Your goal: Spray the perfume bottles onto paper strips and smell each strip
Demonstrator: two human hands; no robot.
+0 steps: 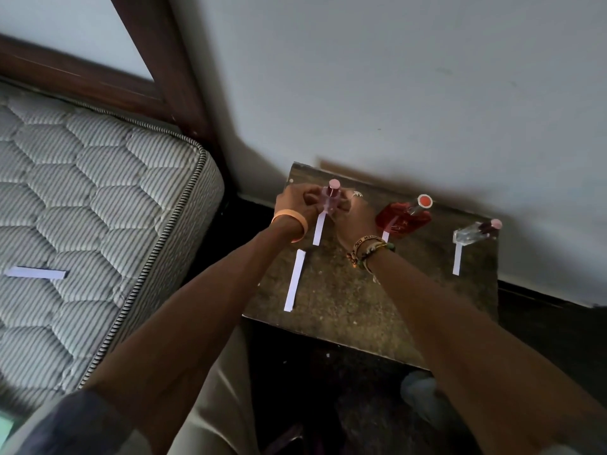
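Pink-capped perfume bottle (331, 196): centre frame, upright on stone table (345, 307), gripped by left hand (295, 200) and right hand (356, 210), fingers curled around it. Paper strip (318, 229) just below it. Red bottle (404, 218), clear bottle (473, 233): right, each with its own strip.

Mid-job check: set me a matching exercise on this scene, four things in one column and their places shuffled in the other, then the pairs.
Things
1. lilac bottle
2. red bottle
3. clear bottle
4. stray paper strip

Places
A. lying on the mattress
B. right end of the bottle row on the table
C. gripped between the left hand and right hand
D. middle of the bottle row

Pairs: 1-C, 2-D, 3-B, 4-A
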